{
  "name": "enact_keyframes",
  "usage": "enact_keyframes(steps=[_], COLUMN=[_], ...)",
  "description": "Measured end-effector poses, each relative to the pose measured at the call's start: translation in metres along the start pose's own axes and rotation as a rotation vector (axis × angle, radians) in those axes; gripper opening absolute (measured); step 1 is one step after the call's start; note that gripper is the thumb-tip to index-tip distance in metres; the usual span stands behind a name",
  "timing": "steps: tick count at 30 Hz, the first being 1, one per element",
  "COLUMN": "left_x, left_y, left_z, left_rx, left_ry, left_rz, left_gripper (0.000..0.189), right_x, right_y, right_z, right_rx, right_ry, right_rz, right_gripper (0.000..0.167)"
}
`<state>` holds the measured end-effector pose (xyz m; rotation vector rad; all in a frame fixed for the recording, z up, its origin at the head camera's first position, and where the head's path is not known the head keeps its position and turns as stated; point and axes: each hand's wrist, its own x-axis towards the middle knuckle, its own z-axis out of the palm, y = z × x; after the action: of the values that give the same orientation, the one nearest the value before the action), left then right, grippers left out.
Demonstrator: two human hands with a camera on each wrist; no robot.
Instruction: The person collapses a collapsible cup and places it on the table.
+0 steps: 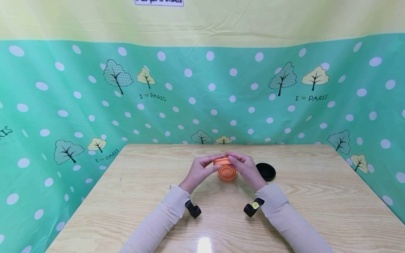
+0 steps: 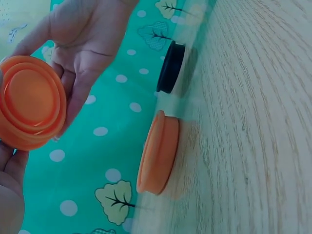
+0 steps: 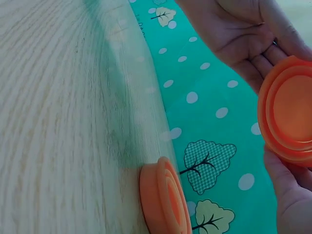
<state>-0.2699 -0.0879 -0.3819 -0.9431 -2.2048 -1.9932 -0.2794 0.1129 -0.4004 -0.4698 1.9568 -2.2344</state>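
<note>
Both hands hold one orange ringed cup [image 1: 222,161], folded flat like a collapsible silicone cup, just above the table. My left hand [image 1: 201,171] grips its left edge between thumb and fingers, and my right hand [image 1: 247,169] grips the right edge. Concentric steps show on the held cup [image 2: 33,97] in the left wrist view, where it is tilted up on edge. A second flattened orange cup [image 1: 227,174] stands on the table close by, touched by neither hand. Beside the right wrist lies a round black ringed piece [image 1: 265,172], also flat.
The pale wooden table [image 1: 142,196] ends at a green dotted curtain [image 1: 177,116] behind and at the sides. A small dark mark [image 1: 170,187] shows left of the left wrist. Each wrist wears a black camera [image 1: 193,209].
</note>
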Motion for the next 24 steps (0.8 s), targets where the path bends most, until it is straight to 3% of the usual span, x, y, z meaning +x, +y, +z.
enact_keyframes(steps=[5, 8, 13, 24], left_x=[-0.001, 0.001, 0.004, 0.000], left_y=[0.005, -0.002, -0.017, -0.022], left_z=[-0.001, -0.003, -0.007, -0.009], left_rx=[0.011, 0.012, -0.020, -0.148], left_ry=[-0.029, -0.041, -0.090, -0.185], left_rz=[-0.046, -0.069, -0.111, -0.154], left_gripper=[0.046, 0.054, 0.070, 0.102], right_x=[-0.001, -0.002, -0.003, -0.006], right_y=[0.002, 0.003, 0.006, 0.007], right_z=[0.001, 0.002, 0.003, 0.006], right_rx=[-0.152, -0.221, -0.214, -0.160], right_ry=[0.059, 0.075, 0.078, 0.010], right_rz=[-0.035, -0.075, -0.149, -0.285], right_gripper=[0.052, 0.051, 0.051, 0.062])
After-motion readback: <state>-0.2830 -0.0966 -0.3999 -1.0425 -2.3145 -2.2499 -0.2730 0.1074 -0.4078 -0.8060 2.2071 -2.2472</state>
